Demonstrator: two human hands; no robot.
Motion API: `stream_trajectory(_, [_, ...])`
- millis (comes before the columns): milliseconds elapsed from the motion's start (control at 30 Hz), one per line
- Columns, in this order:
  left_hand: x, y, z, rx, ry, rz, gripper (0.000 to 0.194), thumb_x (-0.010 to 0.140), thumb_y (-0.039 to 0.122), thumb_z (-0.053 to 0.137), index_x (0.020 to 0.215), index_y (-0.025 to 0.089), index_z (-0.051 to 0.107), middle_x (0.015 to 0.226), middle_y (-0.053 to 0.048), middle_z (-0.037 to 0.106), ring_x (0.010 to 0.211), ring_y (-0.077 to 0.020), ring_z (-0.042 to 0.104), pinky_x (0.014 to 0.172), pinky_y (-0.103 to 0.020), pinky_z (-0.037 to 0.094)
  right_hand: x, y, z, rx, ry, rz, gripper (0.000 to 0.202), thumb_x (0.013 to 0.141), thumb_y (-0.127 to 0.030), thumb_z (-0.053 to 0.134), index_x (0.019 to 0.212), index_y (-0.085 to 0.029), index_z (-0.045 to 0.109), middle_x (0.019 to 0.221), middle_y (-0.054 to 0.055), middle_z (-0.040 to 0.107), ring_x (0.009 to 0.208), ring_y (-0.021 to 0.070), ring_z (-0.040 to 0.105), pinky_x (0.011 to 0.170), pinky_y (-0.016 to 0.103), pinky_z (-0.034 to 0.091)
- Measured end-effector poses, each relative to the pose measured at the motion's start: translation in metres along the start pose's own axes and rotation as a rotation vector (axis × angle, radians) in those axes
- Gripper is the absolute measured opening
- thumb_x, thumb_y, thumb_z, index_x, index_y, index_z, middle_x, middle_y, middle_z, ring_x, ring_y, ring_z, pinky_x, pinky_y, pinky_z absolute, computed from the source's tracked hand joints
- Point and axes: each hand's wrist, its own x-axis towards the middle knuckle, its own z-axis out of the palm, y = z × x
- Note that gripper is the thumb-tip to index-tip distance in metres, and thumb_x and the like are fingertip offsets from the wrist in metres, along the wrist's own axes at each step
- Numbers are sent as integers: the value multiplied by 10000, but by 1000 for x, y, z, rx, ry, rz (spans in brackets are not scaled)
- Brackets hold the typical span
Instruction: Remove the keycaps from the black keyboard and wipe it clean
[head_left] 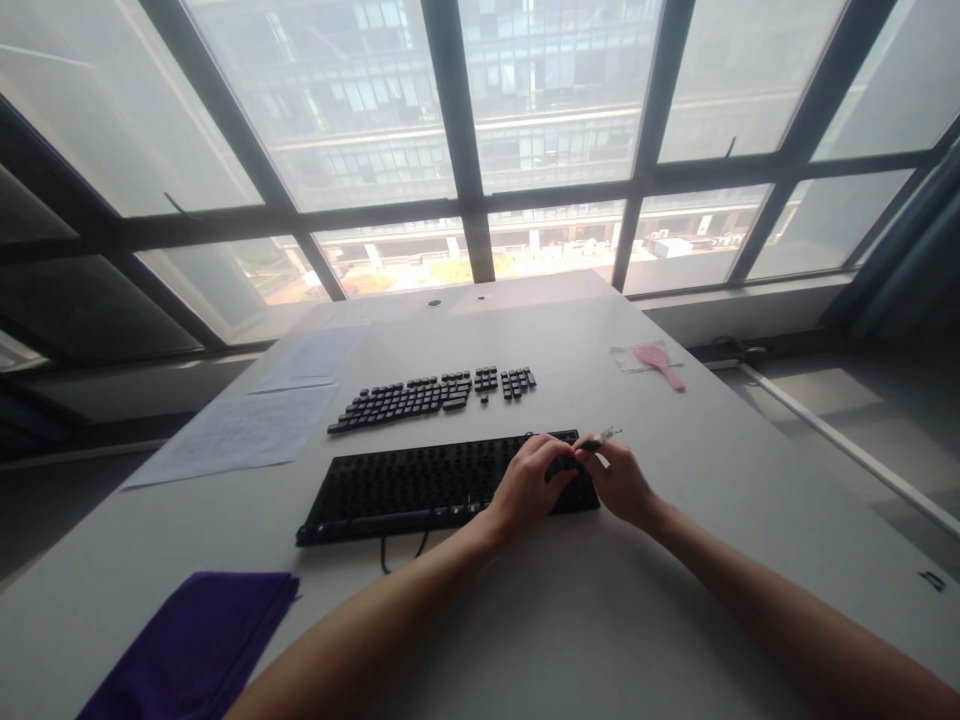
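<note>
A black keyboard [420, 485] lies across the desk, most of its keycaps off and a cable showing at its front edge. Over its right end, my left hand [529, 482] has its fingers bent together in a pinch; what they hold is hidden. Touching it from the right, my right hand [621, 480] is closed on a small keycap puller [609, 434], its dark handle between the fingers and pale wire ends pointing away. Behind the keyboard, black keycaps [409, 398] sit loose in rows, laid out like the keyboard.
Paper sheets [240, 430] lie at the left of the white desk [675, 620]. A folded purple cloth [195, 640] is at the front left. Toward the right edge, a pink hairbrush [660, 365] rests on clear plastic. Windows [555, 90] stand beyond the far edge.
</note>
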Motion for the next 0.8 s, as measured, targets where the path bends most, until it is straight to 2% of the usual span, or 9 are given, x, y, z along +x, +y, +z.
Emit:
stream_trajectory(100, [0, 1, 0, 19, 7, 5, 294, 857, 161, 679, 1121, 218, 565, 1022, -38, 630, 948, -189, 598, 865, -326, 490, 2, -4, 2, 34, 42, 67, 243, 956, -326, 522, 793, -186, 636, 732, 26, 666, 681, 179, 588, 652, 285, 441])
stream_trajectory(300, [2, 6, 0, 132, -87, 118, 140, 934, 184, 582, 1063, 223, 619, 1046, -63, 616, 1006, -217, 555, 903, -358, 476, 4, -6, 4, 16, 123, 187, 314, 935, -335, 529, 663, -182, 561, 597, -3, 580, 568, 144, 496, 537, 257, 357])
stream_trajectory(467, [8, 6, -8, 145, -16, 76, 133, 880, 165, 657, 1004, 207, 634, 1109, -66, 596, 1056, -219, 546, 947, -366, 466, 5, -3, 4, 90, 158, 254, 342, 950, -371, 516, 686, -179, 616, 644, 20, 636, 604, 162, 557, 588, 271, 404])
stream_trajectory(533, [22, 0, -18, 161, 29, 25, 129, 864, 167, 677, 982, 204, 639, 1049, -48, 621, 973, -197, 574, 902, -340, 479, 5, -1, 4, 120, 181, 279, 360, 956, -393, 513, 690, -180, 629, 663, 26, 657, 610, 164, 565, 607, 277, 416])
stream_trajectory(633, [54, -19, -33, 270, 70, -66, 116, 835, 185, 705, 941, 205, 663, 927, -22, 677, 832, -182, 594, 822, -320, 487, 6, 3, 5, 150, 194, 299, 373, 956, -415, 519, 688, -182, 636, 672, 34, 678, 619, 169, 572, 628, 284, 428])
stream_trajectory(700, [76, -37, -38, 401, 48, -117, 91, 828, 213, 716, 918, 213, 700, 897, -29, 705, 887, -210, 612, 850, -335, 481, 5, 5, 6, 158, 187, 303, 381, 957, -425, 519, 691, -182, 642, 674, 38, 683, 625, 172, 576, 631, 287, 428])
stream_trajectory(800, [98, -61, -34, 574, -49, -152, 78, 818, 271, 741, 882, 227, 745, 844, -46, 719, 919, -242, 623, 844, -348, 484, 4, 7, 6, 140, 165, 298, 390, 962, -436, 514, 703, -181, 655, 687, 42, 687, 627, 174, 571, 624, 289, 419])
